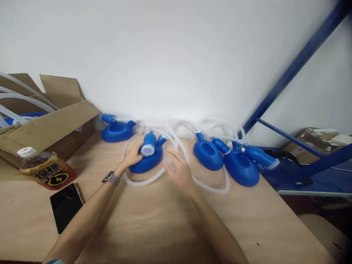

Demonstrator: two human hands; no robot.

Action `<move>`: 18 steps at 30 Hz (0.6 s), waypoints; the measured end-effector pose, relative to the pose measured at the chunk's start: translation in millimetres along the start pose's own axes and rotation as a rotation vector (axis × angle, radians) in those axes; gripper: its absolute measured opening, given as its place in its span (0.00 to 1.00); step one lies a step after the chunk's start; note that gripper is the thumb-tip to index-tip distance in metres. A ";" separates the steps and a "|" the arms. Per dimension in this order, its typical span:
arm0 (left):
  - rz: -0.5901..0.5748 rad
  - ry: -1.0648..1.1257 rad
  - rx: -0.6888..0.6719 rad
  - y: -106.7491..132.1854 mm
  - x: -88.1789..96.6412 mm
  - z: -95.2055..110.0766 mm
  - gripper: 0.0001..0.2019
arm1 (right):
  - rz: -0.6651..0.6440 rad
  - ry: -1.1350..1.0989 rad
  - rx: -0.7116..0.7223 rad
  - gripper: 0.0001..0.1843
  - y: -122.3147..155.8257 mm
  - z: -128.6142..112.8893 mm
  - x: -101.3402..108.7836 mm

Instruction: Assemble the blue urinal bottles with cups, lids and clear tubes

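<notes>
Several blue plastic vessels with clear tubing lie along the far side of a wooden table. My left hand, a watch on its wrist, grips the left side of the middle blue vessel, which has a white-capped neck. My right hand rests just right of that vessel with fingers spread, touching the clear tube that loops around it. Another blue vessel lies farther left by the wall. Two more blue vessels lie to the right.
An open cardboard box holding tubes stands at the left. In front of it lie a drink bottle on its side and a black phone. A blue metal frame rises at the right beyond the table's edge.
</notes>
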State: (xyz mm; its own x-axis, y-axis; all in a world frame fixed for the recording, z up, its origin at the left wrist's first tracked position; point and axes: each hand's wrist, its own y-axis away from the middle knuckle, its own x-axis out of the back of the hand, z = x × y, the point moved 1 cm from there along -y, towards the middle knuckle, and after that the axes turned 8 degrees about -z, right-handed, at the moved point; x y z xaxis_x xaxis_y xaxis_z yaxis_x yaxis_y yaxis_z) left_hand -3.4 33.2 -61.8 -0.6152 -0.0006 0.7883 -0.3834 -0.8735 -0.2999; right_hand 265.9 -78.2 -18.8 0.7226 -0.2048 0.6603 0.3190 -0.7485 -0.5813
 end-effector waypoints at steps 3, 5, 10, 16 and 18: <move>-0.150 0.081 -0.094 25.8 15.6 -0.7 0.36 | -0.115 0.170 -0.135 0.26 -9.7 9.4 -1.2; -0.270 0.163 -0.136 38.1 25.4 -1.5 0.37 | -0.196 0.305 -0.139 0.27 -11.5 12.7 -0.5; -0.437 0.252 -0.146 36.0 34.3 7.3 0.42 | -0.278 0.548 -0.071 0.22 -14.4 3.0 -3.8; -0.604 0.260 -0.169 11.0 21.2 34.2 0.47 | -0.243 0.571 -0.103 0.10 -26.1 9.9 -19.5; -0.627 0.225 -0.090 6.0 16.3 39.9 0.41 | -0.226 0.509 -0.098 0.12 -26.9 18.5 -23.2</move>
State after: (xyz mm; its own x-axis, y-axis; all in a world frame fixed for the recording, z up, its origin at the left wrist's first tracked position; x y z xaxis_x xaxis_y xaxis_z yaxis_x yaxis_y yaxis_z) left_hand 11.8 8.5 -29.3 -0.3819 0.6036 0.6998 -0.7651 -0.6312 0.1269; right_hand 251.9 -41.7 -27.2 0.2481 -0.2928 0.9234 0.3556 -0.8591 -0.3680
